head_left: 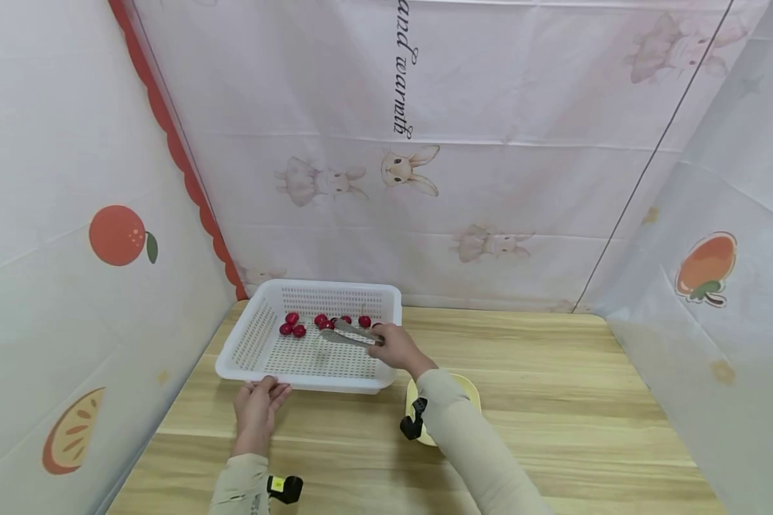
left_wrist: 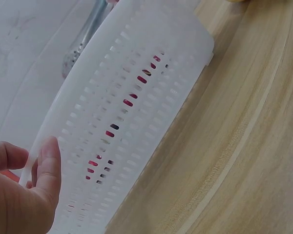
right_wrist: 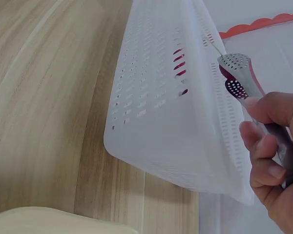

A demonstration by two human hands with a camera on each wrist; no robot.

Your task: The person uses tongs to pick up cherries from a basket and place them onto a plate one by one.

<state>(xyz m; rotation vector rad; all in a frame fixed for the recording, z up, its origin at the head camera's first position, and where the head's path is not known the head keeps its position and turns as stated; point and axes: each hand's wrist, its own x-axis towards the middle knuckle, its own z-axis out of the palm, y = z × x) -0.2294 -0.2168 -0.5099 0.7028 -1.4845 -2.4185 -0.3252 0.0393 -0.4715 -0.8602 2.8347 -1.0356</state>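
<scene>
A white perforated plastic basket point(head_left: 309, 384) holds several red cherries point(head_left: 292, 317), most of them toward its far side. At the near left of the basket, my left hand point(head_left: 254, 411) pinches the rim between thumb and fingers; the left wrist view shows this grip closely. My right hand point(head_left: 396, 349) reaches over the basket's right side and grips metal tongs point(head_left: 359, 331). In the right wrist view, the tongs' perforated ends point(right_wrist: 237, 62) have a dark red cherry point(right_wrist: 225, 73) between them, with a thin stem sticking out.
A pale yellow dish point(head_left: 467, 386) sits right of the basket, partly covered by my right forearm. The wooden table point(head_left: 541, 357) is bordered by printed cloth walls at the back, left and right. The basket stands near the back wall.
</scene>
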